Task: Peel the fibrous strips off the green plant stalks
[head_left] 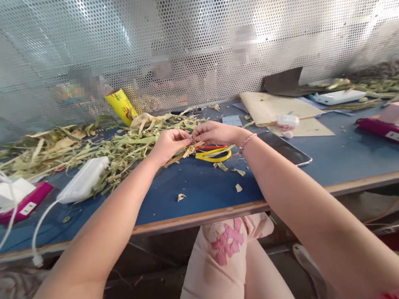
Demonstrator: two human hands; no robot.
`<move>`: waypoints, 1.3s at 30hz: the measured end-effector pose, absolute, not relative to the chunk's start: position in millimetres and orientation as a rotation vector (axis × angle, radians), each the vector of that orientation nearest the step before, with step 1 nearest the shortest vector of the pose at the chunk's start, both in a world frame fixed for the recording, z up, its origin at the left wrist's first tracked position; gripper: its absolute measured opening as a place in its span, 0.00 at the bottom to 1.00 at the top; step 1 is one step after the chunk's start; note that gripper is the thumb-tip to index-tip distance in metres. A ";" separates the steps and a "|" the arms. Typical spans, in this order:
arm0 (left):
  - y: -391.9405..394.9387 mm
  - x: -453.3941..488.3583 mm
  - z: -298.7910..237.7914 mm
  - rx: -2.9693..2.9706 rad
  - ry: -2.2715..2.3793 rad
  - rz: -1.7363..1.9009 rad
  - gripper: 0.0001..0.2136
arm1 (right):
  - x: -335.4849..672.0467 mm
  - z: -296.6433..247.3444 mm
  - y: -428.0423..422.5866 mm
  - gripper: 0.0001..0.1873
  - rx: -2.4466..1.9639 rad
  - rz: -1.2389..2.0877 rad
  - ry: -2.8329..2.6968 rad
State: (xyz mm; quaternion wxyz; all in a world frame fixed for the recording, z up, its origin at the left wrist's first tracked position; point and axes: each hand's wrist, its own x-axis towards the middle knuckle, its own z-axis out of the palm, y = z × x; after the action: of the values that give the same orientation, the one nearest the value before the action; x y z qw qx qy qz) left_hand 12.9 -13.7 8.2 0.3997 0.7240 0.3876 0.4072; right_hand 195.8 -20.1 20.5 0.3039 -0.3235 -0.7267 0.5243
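My left hand (172, 144) and my right hand (212, 133) meet fingertip to fingertip over the front edge of a pile of dried plant stalks and leaves (126, 149). Both are closed in a pinch. Whatever lies between the fingertips is too small to make out. Just below my right hand, on the blue tabletop (192, 204), are yellow loop handles (215, 156) that look like those of scissors, with a red part beside them. A bracelet circles my right wrist. Small leaf scraps (181, 197) lie in front of the hands.
A yellow tube (121, 107) leans behind the pile. At left are a white power bank (84, 179) with a cable and a purple power strip (39, 194). A dark phone or tablet (287, 147), brown paper (269, 106) and another purple strip (384, 131) lie rightward. A perforated metal panel (186, 23) stands behind.
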 end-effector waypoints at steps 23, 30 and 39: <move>-17.1 14.9 8.7 1.898 1.051 1.001 0.12 | 196.5 20.3 -17.0 0.06 -0.977 1.051 -2.153; -16.9 14.9 9.2 1.869 1.028 0.976 0.13 | 195.3 22.7 -18.6 0.06 -1.027 0.942 -2.198; -18.0 14.2 13.8 1.882 1.048 1.015 0.11 | 196.2 18.0 -12.1 0.04 -0.886 1.142 -2.091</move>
State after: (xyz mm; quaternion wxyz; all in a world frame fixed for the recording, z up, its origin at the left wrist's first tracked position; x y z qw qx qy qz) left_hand 14.2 -18.0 13.8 0.3710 0.7339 0.4087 0.3958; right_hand 196.2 -12.1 18.0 0.2955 -0.3329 -0.7859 0.4291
